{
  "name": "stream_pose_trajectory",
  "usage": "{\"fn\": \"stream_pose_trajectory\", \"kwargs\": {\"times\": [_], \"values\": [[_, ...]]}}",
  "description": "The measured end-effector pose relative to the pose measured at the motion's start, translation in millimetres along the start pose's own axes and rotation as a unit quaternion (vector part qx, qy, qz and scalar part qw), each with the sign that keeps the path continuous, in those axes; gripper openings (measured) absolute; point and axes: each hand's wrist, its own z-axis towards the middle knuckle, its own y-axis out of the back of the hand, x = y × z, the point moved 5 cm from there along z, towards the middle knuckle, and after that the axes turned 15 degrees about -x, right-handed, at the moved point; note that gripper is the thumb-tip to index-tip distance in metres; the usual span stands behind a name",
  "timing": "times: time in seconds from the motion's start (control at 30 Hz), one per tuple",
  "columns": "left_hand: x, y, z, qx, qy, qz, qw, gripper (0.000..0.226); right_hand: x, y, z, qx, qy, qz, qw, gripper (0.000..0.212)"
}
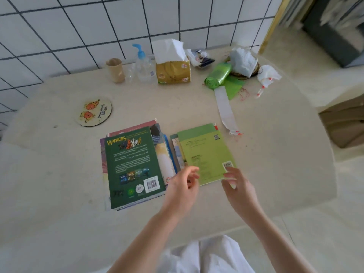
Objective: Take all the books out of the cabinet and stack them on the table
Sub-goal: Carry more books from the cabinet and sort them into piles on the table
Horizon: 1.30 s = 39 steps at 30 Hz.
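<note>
- Two book piles flat on the pale beige round-cornered table (59, 174), side by side at centre, near but apart.
- Left pile: dark green paperback (134, 166) on top, back cover up, "WARRIORS" in yellow at its upper left, barcode at its 5 o'clock corner; smaller print too fine to read. Larger colourful covers (165, 154) poking out beneath along the top and right edges.
- Right pile: light green thin book (204, 154) on top, tilted a little, QR code at 1 o'clock, barcode at 5 o'clock; other text blurred.
- Left hand (183, 186) over the gap between the piles, fingers loosely curled, gripping nothing; contact with the books unclear.
- Right hand (238, 186) at the light green book's near right corner, fingers relaxed and slightly spread, tips by the barcode; touching or just above, cannot tell.
- Open tabletop wide at 7 to 9 o'clock of the piles, and a clear band at 3 o'clock out to the table's curved right edge.
- Round cork coaster with orange cartoon figures (94, 112) at 11 o'clock, writing illegible.
- Back edge against the white tiled wall (59, 26): brown cardboard tube (115, 69), clear pump bottle with blue nozzle (143, 66), yellow tissue pack (173, 69), green roll of plastic bags (217, 75), a white paper strip (224, 109) trailing toward the books.
</note>
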Motion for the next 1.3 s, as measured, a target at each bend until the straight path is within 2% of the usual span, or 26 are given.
{"fn": "stream_pose_trajectory", "kwargs": {"times": [0.3, 0.6, 0.77, 0.9, 1.13, 1.3], "values": [[-5, 2, -44, 0.151, -0.041, 0.024, 0.987, 0.025, -12, 21, -88, -0.089, -0.08, 0.039, 0.992, 0.036], [-38, -50, -94, 0.292, -0.149, 0.062, 0.943, 0.023, -68, 85, -180, -0.235, -0.193, 0.033, 0.952, 0.033], [-59, -84, -151, 0.368, -0.222, 0.089, 0.898, 0.022, -98, 119, -254, -0.298, -0.268, 0.037, 0.915, 0.033], [-71, -104, -222, 0.427, -0.283, 0.085, 0.855, 0.021, -124, 143, -326, -0.372, -0.318, 0.057, 0.87, 0.031], [-70, -106, -378, 0.516, -0.351, 0.072, 0.778, 0.021, -164, 170, -478, -0.454, -0.387, 0.075, 0.799, 0.03], [-57, -99, -502, 0.585, -0.39, 0.06, 0.708, 0.023, -188, 179, -592, -0.51, -0.435, 0.096, 0.736, 0.029]]}}
